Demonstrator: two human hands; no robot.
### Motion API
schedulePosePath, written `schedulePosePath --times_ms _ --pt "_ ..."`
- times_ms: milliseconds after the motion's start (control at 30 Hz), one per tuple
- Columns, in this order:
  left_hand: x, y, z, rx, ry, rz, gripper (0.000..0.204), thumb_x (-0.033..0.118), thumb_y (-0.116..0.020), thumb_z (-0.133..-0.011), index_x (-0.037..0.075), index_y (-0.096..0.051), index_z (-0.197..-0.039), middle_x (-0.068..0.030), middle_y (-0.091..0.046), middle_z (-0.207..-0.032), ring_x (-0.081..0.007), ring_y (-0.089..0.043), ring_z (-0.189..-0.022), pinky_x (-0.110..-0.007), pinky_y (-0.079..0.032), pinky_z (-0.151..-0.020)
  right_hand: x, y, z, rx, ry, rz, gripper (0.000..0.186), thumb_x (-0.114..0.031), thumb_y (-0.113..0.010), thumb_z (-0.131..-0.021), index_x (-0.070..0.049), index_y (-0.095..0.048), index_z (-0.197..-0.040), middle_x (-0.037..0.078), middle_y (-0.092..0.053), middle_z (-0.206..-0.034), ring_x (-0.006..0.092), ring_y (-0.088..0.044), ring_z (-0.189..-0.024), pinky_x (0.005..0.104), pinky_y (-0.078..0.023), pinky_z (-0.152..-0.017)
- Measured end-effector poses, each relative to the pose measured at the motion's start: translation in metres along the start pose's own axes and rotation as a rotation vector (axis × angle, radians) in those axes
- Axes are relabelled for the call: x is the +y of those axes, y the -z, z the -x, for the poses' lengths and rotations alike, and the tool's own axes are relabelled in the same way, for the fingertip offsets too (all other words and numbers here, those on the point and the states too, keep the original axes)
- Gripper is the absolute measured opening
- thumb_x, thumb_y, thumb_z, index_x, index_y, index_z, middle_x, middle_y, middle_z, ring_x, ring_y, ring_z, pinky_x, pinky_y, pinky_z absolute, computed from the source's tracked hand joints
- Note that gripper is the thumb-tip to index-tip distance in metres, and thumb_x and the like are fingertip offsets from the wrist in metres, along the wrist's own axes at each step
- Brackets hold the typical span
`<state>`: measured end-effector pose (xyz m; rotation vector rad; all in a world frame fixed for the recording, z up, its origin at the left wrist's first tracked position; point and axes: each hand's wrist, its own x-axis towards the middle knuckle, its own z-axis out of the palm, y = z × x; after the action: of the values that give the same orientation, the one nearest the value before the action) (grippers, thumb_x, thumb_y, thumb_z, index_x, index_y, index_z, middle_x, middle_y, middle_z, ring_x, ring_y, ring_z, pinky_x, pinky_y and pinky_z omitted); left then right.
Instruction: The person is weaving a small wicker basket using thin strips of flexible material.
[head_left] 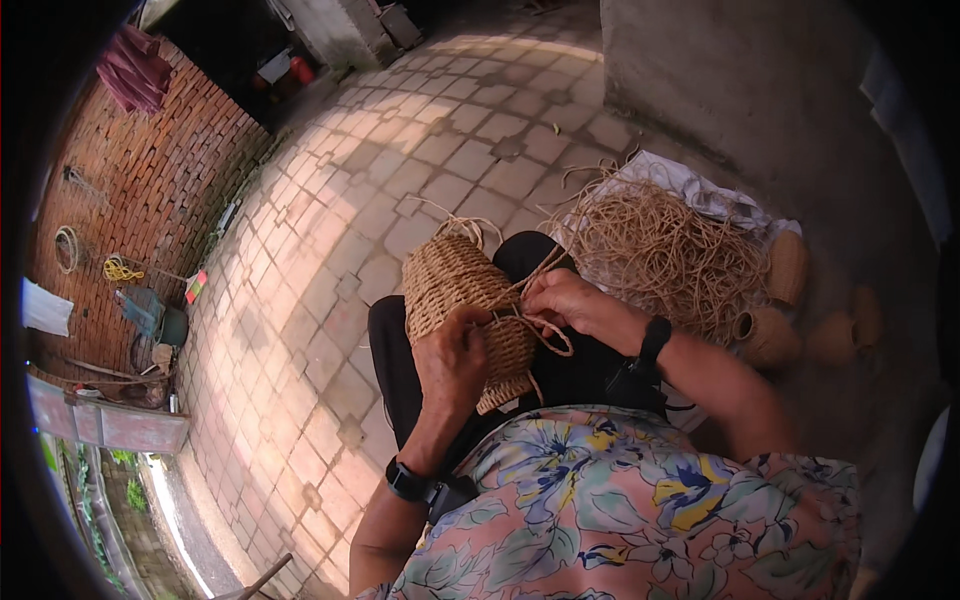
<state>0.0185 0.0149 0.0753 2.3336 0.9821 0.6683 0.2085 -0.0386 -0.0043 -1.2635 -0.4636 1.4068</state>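
Paved courtyard of square tiles point(430, 170), bounded by a brick wall point(150, 170), seen from above a seated person. On the lap, over black trousers point(395, 370), lies a part-woven straw basket point(450, 285), tilted on its side. Left hand point(452, 358) is clenched over the basket's near rim; right hand point(570, 303) pinches a loose straw cord point(545, 335) just beside the weave, the cord looping between both hands. A heap of loose straw cord point(660, 245) rests on a white sheet point(700, 195) to the right, with finished small baskets point(775, 305) beyond. Likely faults: the cord may slacken or slip from the pinch, loosening the last stitches; a hard pull could snap the fibre; the basket, unsupported on the knees, could roll off
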Motion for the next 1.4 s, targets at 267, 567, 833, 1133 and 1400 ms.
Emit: schedulePosePath --times_ms 267,567,833,1133,1400 --pt "0.0 -0.009 0.001 0.007 0.014 -0.03 0.013 0.007 -0.056 -0.078 0.009 -0.063 -0.089 -0.0112 -0.067 -0.073 -0.0252 -0.067 -0.066 -0.035 -0.051 -0.063 0.014 -0.005 -0.019 0.109 -0.026 0.363 0.006 -0.005 -0.064 -0.076 0.0 -0.066 -0.078 0.009 -0.062 -0.063 0.0178 -0.056 -0.048 0.0306 -0.042 -0.042" --pt "-0.04 -0.006 -0.001 -0.011 0.069 0.261 0.014 0.007 -0.06 -0.079 0.006 -0.06 -0.093 -0.0055 -0.064 -0.069 -0.0131 -0.059 -0.062 -0.028 -0.046 -0.058 0.012 -0.002 -0.032 0.079 0.076 0.407 0.007 -0.005 -0.061 -0.081 0.0 -0.066 -0.077 0.006 -0.062 -0.068 0.0123 -0.057 -0.057 0.0261 -0.042 -0.046" --pt "-0.086 0.011 0.017 -0.108 0.307 0.728 0.007 0.012 -0.06 -0.089 0.007 -0.062 -0.093 0.0055 -0.053 -0.071 -0.003 -0.046 -0.059 -0.019 -0.038 -0.052 -0.024 0.033 0.004 0.235 0.141 0.444 0.016 -0.017 -0.06 -0.085 -0.001 -0.057 -0.082 0.008 -0.061 -0.066 0.0109 -0.055 -0.048 0.0228 -0.044 -0.039" --pt "-0.034 0.013 0.008 0.18 -0.094 0.086 0.008 0.001 -0.061 -0.082 0.005 -0.062 -0.089 -0.0112 -0.064 -0.079 -0.0276 -0.064 -0.067 -0.034 -0.049 -0.059 0.042 0.111 0.018 0.392 0.051 -0.06 0.009 -0.014 -0.055 -0.086 -0.006 -0.053 -0.082 0.007 -0.06 -0.071 0.0135 -0.057 -0.056 0.0268 -0.049 -0.048" --pt "-0.023 0.001 -0.004 -0.087 -0.024 0.108 0.018 0.002 -0.056 -0.085 0.002 -0.064 -0.101 -0.0117 -0.066 -0.081 -0.0184 -0.066 -0.064 -0.03 -0.052 -0.059 0.055 0.106 0.009 0.371 0.207 -0.267 0.01 -0.015 -0.06 -0.088 -0.007 -0.055 -0.084 0.005 -0.061 -0.074 0.0129 -0.059 -0.061 0.0273 -0.052 -0.055"
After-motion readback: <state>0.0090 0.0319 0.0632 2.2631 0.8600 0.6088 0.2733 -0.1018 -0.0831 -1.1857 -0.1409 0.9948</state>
